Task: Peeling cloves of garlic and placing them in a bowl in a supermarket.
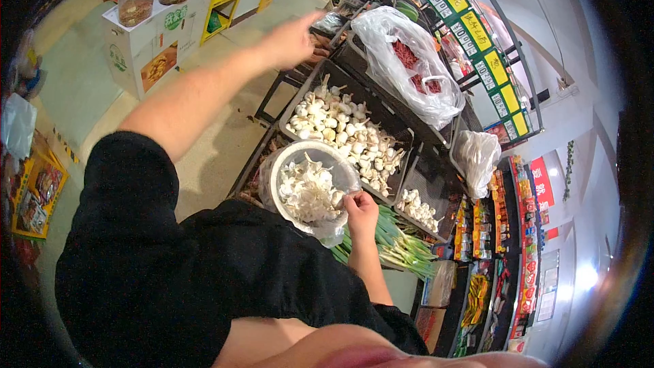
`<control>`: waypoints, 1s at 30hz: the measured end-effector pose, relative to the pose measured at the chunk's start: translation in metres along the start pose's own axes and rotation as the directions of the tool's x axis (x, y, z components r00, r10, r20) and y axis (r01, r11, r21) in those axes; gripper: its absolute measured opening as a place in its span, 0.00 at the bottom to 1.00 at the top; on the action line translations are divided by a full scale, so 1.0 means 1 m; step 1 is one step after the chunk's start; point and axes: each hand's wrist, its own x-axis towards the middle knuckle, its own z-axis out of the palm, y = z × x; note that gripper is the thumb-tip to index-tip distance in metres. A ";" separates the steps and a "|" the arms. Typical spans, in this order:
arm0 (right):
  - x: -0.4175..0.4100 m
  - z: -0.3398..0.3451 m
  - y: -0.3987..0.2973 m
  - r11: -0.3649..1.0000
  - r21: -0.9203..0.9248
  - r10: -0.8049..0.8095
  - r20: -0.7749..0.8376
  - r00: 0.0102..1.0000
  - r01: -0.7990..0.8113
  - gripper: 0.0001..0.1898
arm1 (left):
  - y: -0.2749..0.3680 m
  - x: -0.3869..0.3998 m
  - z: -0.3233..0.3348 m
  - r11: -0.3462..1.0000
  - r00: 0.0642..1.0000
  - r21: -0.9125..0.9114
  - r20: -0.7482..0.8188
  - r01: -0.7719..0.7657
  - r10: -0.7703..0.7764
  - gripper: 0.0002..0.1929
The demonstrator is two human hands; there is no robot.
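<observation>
My left hand point(294, 43), blurred, is stretched out above the far end of the produce stand; its fingers look apart, and I see nothing in it. At the right rim of a round white bowl point(276, 184), my right hand point(363, 209) has its fingertips closed on a garlic bulb point(337, 199). Loose papery garlic skins point(306, 184) fill much of the bowl, which is wrapped in clear plastic. Beyond it, a dark crate holds many garlic bulbs point(347, 130). A smaller heap of garlic point(419, 209) lies in the crate to the right.
Green onions point(403, 248) lie below the crates, by my right forearm. A plastic bag with red chillies point(406, 54) rests on the upper tier. At the left, a white carton point(148, 46) carries clear tubs. Packed shelves point(480, 291) stand at the right.
</observation>
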 end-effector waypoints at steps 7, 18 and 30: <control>-0.005 0.008 -0.010 0.995 -0.096 0.008 0.033 0.999 -0.005 0.05 | 0.041 0.086 -0.028 0.868 0.950 0.423 -0.045 -0.261 0.307 0.39; -0.011 -0.007 -0.006 0.995 -0.088 0.043 0.000 0.999 -0.042 0.05 | 0.056 0.128 -0.017 0.834 0.966 0.544 0.250 -0.089 -0.060 0.45; -0.011 0.000 -0.032 0.998 0.055 0.022 0.051 0.998 -0.024 0.05 | 0.061 0.151 -0.017 0.714 0.964 0.697 0.224 -0.056 -0.143 0.48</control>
